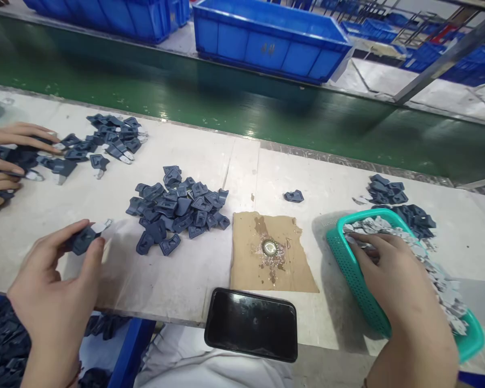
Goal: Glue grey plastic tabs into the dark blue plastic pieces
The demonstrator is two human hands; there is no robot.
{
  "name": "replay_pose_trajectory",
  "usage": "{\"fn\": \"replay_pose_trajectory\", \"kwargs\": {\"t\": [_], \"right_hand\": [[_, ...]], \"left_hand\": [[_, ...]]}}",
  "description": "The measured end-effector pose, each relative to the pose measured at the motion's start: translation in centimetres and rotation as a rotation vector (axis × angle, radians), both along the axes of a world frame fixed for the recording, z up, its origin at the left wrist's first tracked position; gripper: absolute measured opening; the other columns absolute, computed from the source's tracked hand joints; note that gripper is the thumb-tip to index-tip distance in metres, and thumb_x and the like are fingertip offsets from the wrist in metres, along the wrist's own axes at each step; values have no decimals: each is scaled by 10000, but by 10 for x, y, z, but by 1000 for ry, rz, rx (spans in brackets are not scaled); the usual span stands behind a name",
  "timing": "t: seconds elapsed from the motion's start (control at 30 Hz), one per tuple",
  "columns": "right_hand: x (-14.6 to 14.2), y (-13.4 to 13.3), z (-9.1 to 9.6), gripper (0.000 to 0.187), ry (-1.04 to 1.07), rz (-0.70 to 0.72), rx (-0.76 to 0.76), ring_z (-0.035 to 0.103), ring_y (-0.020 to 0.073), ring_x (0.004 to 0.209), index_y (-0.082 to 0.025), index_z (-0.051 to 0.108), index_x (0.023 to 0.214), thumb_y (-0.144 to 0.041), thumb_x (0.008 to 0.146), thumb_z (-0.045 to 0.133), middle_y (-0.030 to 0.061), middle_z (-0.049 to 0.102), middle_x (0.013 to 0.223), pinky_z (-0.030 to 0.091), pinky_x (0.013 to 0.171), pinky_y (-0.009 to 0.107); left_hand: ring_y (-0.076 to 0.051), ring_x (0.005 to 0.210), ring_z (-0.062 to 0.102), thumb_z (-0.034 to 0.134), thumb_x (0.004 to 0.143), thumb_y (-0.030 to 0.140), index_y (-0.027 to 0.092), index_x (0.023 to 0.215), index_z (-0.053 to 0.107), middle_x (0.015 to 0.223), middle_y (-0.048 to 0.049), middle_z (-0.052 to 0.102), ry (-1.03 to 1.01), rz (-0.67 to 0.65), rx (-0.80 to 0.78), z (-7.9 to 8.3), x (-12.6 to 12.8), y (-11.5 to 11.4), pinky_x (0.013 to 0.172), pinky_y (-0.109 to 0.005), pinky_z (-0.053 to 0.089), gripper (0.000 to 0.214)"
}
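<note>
My left hand (59, 275), over the table's left front, pinches a dark blue-grey plastic part (81, 241) between thumb and fingers. A small light-grey piece (101, 226) sticks out from that part's upper right. On the right, my right hand (392, 269) reaches into a green perforated basket (353, 280) full of small light-grey pieces (448, 302). Its thumb and forefinger come together at the basket's left end; what lies between the tips is too small to make out. A pile of dark plastic parts (178, 207) lies between my hands.
A cardboard piece (246, 269) with a shiny round blob (270, 247) lies mid-table, behind a black phone (250, 323) at the edge. Another person's hands (12, 145) handle parts at far left. More dark parts (388, 191) lie behind the basket. Blue crates (267, 43) stand beyond the green belt (210, 89).
</note>
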State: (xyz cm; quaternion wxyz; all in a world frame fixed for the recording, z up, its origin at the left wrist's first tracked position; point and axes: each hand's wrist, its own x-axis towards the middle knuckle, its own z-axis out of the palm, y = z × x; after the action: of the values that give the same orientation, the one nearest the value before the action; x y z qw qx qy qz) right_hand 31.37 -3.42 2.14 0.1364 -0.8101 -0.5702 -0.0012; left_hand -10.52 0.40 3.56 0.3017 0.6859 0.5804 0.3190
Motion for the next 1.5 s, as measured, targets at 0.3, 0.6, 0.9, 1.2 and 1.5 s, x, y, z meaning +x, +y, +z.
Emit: {"fn": "replay_pose_trajectory", "kwargs": {"t": [0.3,0.6,0.9,1.2,1.5], "right_hand": [[-14,5,14,125,92,-100,119,602,222,544,-267,734,789,-325,891,692,93,675,714,378,463,359],[-84,-15,13,295,842,-180,464,733,291,862,-306,790,1170,-419,902,745,73,770,916,589,827,458],[-91,-4,-20,170,1321,-27,250,768,182,788,-252,784,954,-390,860,817,56,820,934,638,744,275],[-103,0,-22,77,1124,36,315,756,153,878,-277,799,944,-309,874,800,15,805,974,614,781,217],[-109,-4,-28,148,746,221,281,724,172,956,-297,770,1063,-230,947,709,2,787,1070,570,854,286]], "left_hand": [[-342,1369,560,574,965,407,320,1166,687,1281,-11,694,390,310,312,-17,-50,2,1172,-574,423,246],[-282,1048,650,598,970,385,283,1165,657,1124,-41,682,352,114,132,-37,-36,-4,920,-427,545,228],[-211,912,698,705,933,325,296,1306,640,1135,-16,683,-215,430,20,-12,-14,-20,868,-311,585,380],[-184,924,699,716,906,191,231,1075,755,1049,-60,666,-645,-42,-201,-19,54,-20,819,-256,608,178],[-155,933,711,706,925,230,232,1160,712,1062,-48,750,-677,-155,-494,-28,89,-15,865,-221,587,235]]}}
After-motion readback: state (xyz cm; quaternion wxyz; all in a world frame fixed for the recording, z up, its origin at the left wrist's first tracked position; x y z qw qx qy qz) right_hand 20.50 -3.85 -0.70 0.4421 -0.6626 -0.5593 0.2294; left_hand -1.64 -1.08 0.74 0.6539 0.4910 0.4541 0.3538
